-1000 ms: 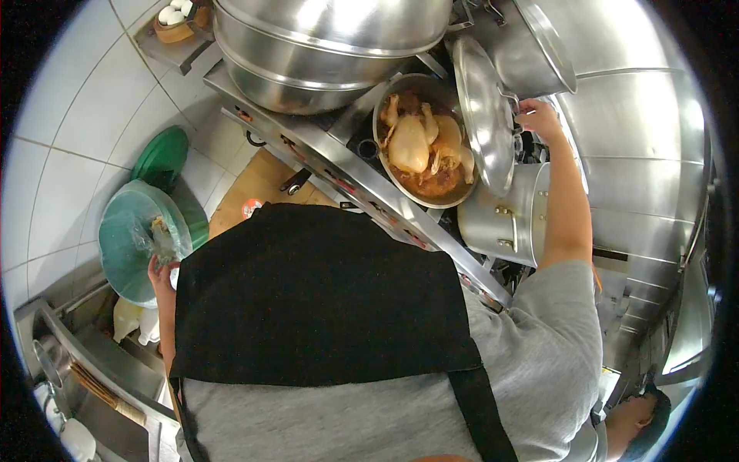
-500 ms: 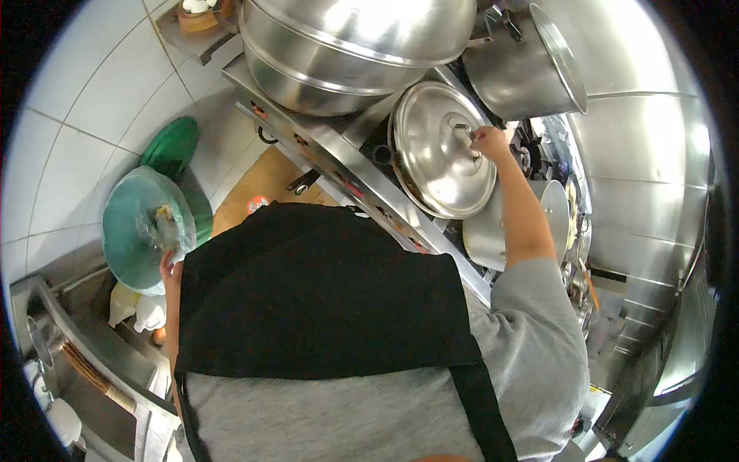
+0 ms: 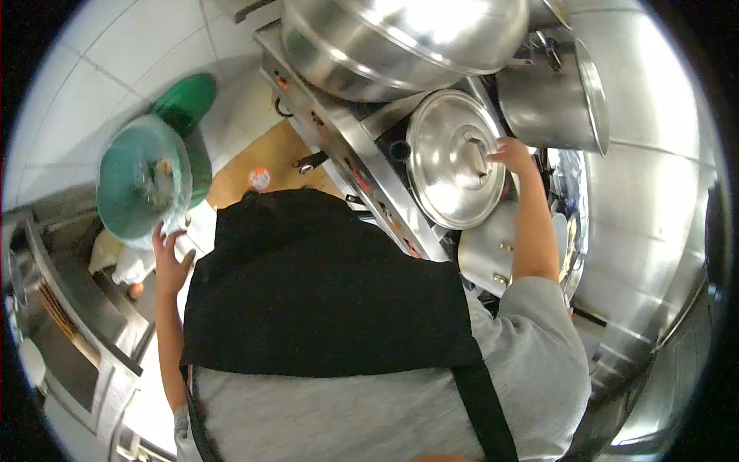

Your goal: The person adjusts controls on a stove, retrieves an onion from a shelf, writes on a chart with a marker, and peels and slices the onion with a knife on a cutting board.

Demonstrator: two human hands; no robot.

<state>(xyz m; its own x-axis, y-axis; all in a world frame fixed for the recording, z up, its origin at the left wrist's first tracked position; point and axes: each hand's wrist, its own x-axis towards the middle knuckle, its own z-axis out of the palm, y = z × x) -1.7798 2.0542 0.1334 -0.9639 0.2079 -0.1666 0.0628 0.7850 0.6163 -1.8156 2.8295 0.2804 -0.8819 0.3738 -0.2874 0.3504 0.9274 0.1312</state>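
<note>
A round metal lid (image 3: 446, 173) lies over the pan on the stove, and the chickens are hidden beneath it. My right hand (image 3: 511, 155) is at the right side of the lid's handle (image 3: 479, 160), its fingers extended and apart, with nothing held in them. Whether the fingertips still touch the handle is hard to tell. My left hand (image 3: 171, 252) is spread just below the rim of a green bin (image 3: 123, 181) lined with a clear bag, and holds nothing. Some scraps (image 3: 162, 173) show inside the bag.
A large steamer (image 3: 369, 46) stands beyond the lid. Behind and right are a deep pot (image 3: 546, 100) and another pot (image 3: 486, 250). The stove's front edge (image 3: 369, 162) runs diagonally. A metal sink frame (image 3: 69, 308) is at lower left.
The lid has come down from upright over the chickens onto the pan. My right hand has opened at its handle. My left hand has spread and sits lower beside the bin. The view has shifted.
</note>
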